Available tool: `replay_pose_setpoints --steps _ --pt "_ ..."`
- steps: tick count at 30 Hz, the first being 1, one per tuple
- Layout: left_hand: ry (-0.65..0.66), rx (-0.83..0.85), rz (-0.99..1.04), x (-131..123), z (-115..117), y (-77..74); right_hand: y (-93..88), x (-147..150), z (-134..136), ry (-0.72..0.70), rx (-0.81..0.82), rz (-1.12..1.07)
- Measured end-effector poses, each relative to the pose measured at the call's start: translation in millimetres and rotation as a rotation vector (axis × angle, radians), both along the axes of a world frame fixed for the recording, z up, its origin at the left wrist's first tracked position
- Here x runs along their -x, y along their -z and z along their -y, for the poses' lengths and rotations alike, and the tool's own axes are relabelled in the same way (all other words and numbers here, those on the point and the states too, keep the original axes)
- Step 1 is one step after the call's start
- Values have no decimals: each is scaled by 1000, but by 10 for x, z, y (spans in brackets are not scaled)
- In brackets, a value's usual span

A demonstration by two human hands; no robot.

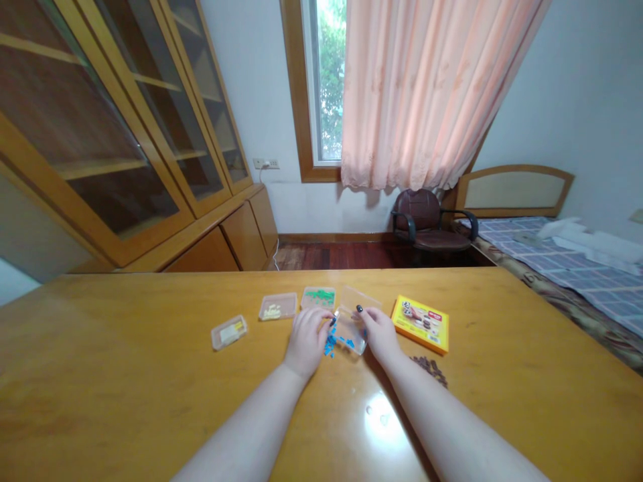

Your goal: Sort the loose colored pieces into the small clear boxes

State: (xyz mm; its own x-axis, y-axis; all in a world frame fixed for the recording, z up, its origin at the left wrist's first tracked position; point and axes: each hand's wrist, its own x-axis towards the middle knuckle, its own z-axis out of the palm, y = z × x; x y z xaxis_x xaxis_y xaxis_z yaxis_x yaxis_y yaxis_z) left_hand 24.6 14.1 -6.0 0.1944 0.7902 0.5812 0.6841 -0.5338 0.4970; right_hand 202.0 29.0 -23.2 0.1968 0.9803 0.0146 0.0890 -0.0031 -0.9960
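My left hand (307, 338) rests on the wooden table (125, 375), fingers curled at the edge of a small clear plastic box (351, 331) with small blue pieces (330, 348) in it and spilled beside it. My right hand (380, 333) grips the right side of that same box, whose lid (359, 298) stands tilted up behind. Both hands have dark nails.
Three more small clear boxes lie behind: one with green pieces (318, 296), one with pale pieces (278, 306), one at the left (229, 332). A yellow packet (420, 323) and a heap of dark brown pieces (431, 369) lie right. A chair (426, 221) and bed (577, 268) stand beyond.
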Motion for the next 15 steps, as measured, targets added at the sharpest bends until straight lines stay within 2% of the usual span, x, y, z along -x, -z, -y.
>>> replay_pose_setpoints --steps 7,15 --pt "-22 138 17 -7 -60 75 17 -52 -38 137 19 -99" --pt "88 343 -343 -76 25 36 48 -54 -58 167 -2 -175"
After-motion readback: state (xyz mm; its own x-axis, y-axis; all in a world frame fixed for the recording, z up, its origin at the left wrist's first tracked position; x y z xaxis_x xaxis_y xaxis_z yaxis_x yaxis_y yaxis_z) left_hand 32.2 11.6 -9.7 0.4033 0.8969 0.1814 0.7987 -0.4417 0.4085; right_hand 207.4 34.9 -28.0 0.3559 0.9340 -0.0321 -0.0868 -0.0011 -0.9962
